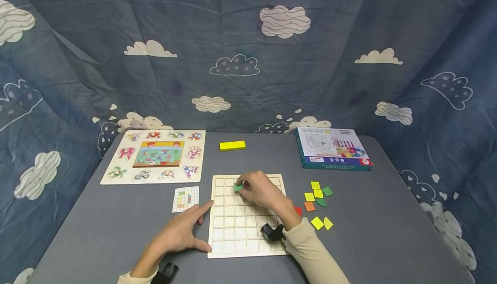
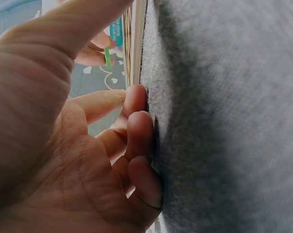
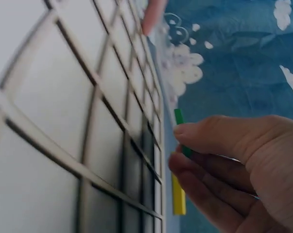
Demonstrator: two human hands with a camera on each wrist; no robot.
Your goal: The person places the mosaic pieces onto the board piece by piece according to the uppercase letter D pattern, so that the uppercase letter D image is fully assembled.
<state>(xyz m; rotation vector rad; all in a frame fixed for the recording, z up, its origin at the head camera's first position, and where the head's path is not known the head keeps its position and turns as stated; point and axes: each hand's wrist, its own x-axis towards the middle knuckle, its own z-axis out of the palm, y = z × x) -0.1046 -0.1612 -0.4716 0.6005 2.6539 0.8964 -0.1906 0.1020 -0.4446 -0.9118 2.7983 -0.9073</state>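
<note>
My right hand (image 1: 259, 187) pinches a small green tile (image 1: 237, 187) between thumb and fingertips, over the upper part of a wooden grid board (image 1: 229, 247). The right wrist view shows the green tile (image 3: 179, 116) held on edge, with the board's cells beside it. At the board's left edge, my left hand (image 1: 179, 231) touches the rim with thumb and index finger spread apart. In the left wrist view, its other fingers (image 2: 139, 131) bend loosely by the board's side. A small card with a coloured grid pattern (image 1: 185, 199) lies just beyond the left hand.
Right of the board lie several loose tiles: yellow (image 1: 316, 185), green (image 1: 328, 191), orange (image 1: 309, 206), and a red one (image 1: 298, 211) partly behind my wrist. A yellow bar (image 1: 232, 146), an animal puzzle board (image 1: 116, 159) and a teal-edged box (image 1: 334, 163) stand further back.
</note>
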